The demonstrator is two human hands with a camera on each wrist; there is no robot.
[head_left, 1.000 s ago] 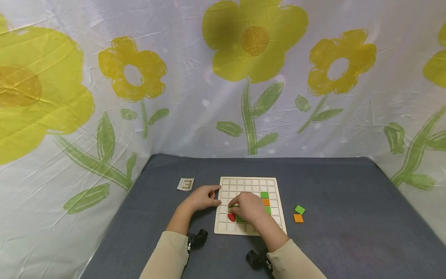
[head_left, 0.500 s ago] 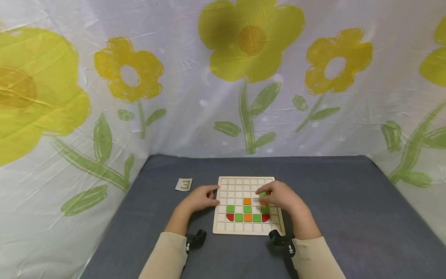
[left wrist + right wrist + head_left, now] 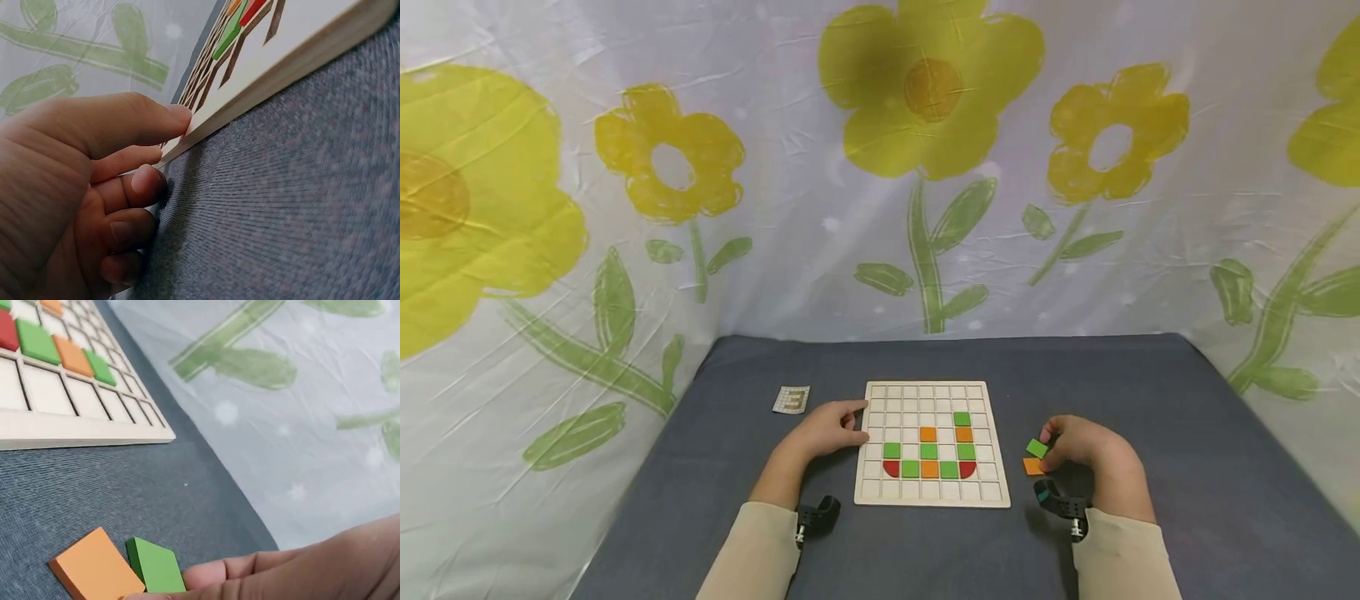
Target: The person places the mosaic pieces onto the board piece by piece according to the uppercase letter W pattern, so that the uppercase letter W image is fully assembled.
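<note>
A pale wooden grid board [image 3: 932,505] lies on the cloth in the head view, with green, orange and red pieces set in its cells. At its left edge, the thumb and index finger of my left hand [image 3: 826,429] touch the rim; the left wrist view has the other fingers curled beneath. To the right of the board, my right hand [image 3: 1086,442] pinches a green square tile [image 3: 1037,448] between thumb and finger. That green tile [image 3: 156,565] is tilted in the right wrist view, beside an orange square tile [image 3: 97,565]; the thumb tip partly covers the orange corner.
A small card [image 3: 792,400] with a printed grid pattern lies left of the board. Dark grey cloth [image 3: 925,550] covers the table. A white sheet [image 3: 797,250] with yellow flowers hangs behind and on both sides.
My right hand has left the board, moved right to the loose tiles and taken hold of the green one. An orange tile shows on the board's middle column. The left hand stays put.
</note>
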